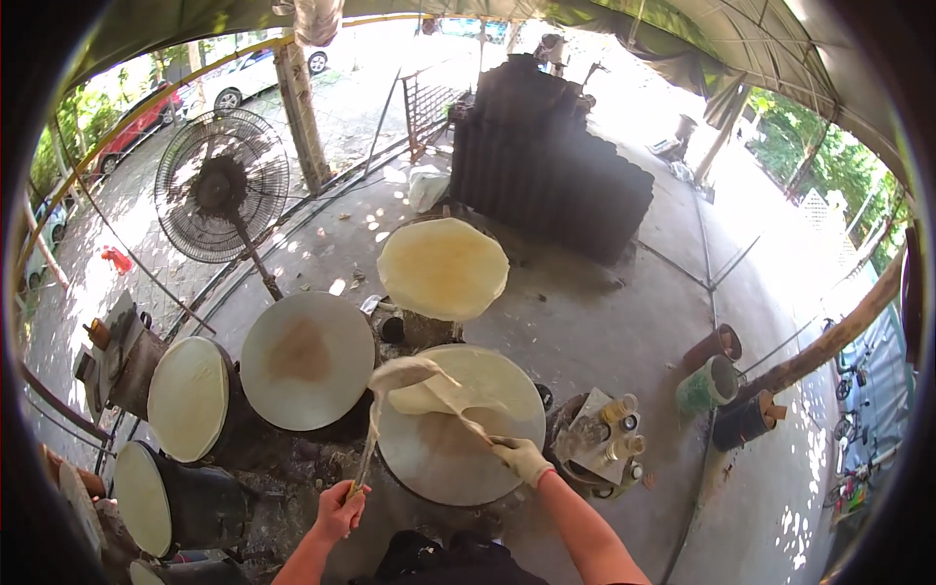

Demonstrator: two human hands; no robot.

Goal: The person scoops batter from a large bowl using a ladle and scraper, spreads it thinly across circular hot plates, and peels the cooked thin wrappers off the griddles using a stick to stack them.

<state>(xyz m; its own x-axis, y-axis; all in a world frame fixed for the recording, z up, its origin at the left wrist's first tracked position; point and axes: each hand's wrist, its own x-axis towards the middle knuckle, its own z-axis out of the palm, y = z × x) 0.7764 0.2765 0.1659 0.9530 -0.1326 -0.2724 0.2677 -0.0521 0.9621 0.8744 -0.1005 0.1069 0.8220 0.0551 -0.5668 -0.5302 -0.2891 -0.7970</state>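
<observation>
My bare left hand (339,510) grips the handle of a ladle (405,373), whose batter-coated bowl is raised over the near round griddle (429,463). My gloved right hand (521,458) holds a long, thin spreading tool (466,421) reaching up-left over that griddle, near the ladle. Pale batter (487,375) covers the far part of the griddle, with a brownish bare patch in front. Behind it lies a round pale crepe (444,263) on another stand. To the left are a bare griddle (302,361) and a griddle with a pale sheet (188,398).
A pedestal fan (219,185) stands back left, a dark stacked heap (546,156) at the back. A tray of bottles (604,439) is right of the griddle; buckets (707,382) and a wooden post (819,331) are farther right. More griddles (141,492) line the lower left.
</observation>
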